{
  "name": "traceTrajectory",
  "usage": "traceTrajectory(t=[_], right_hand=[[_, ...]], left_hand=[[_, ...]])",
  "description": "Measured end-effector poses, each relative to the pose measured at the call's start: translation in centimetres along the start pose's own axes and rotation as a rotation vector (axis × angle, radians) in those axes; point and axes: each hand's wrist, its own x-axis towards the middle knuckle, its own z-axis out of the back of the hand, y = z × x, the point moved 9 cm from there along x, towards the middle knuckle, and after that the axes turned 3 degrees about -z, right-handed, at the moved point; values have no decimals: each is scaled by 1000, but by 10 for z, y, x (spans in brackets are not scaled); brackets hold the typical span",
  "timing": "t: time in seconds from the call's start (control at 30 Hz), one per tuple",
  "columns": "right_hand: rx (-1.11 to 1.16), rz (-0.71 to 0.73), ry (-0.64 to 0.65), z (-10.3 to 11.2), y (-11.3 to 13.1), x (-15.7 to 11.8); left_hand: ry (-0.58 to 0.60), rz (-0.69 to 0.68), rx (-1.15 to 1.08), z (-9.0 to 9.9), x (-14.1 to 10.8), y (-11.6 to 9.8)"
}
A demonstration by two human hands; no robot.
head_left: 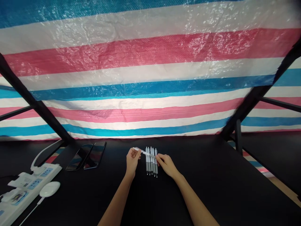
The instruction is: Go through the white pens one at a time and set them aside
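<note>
On the black tabletop, a row of several grey-and-white retractable pens (151,161) lies side by side, pointing toward me. A single white pen (144,153) crosses above the row's far end. My left hand (133,160) pinches this pen near one end, left of the row. My right hand (165,165) lies to the right of the row, its fingertips on the pen's other end. The hands are apart, and the crossing pen hides the tops of the row.
Two dark smartphones (79,157) (95,155) lie on the black table (199,182) to the left. Further left are a white power strip (30,188) and a white mouse (50,189) with a cable. A striped tarpaulin (150,62) and black frame bars stand behind.
</note>
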Motion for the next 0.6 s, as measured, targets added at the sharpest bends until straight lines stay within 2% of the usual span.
traceTrajectory(t=[0.1, 0.2, 0.5, 0.6], right_hand=[[-2, 37, 39, -6, 7, -1], [-5, 56, 22, -5, 10, -1], [264, -49, -180, 20, -14, 1], [302, -77, -228, 26, -20, 0]], left_hand=[[25, 70, -88, -4, -2, 5], [36, 91, -156, -5, -5, 3], [25, 102, -194, -2, -3, 2], [64, 101, -188, -5, -2, 2]])
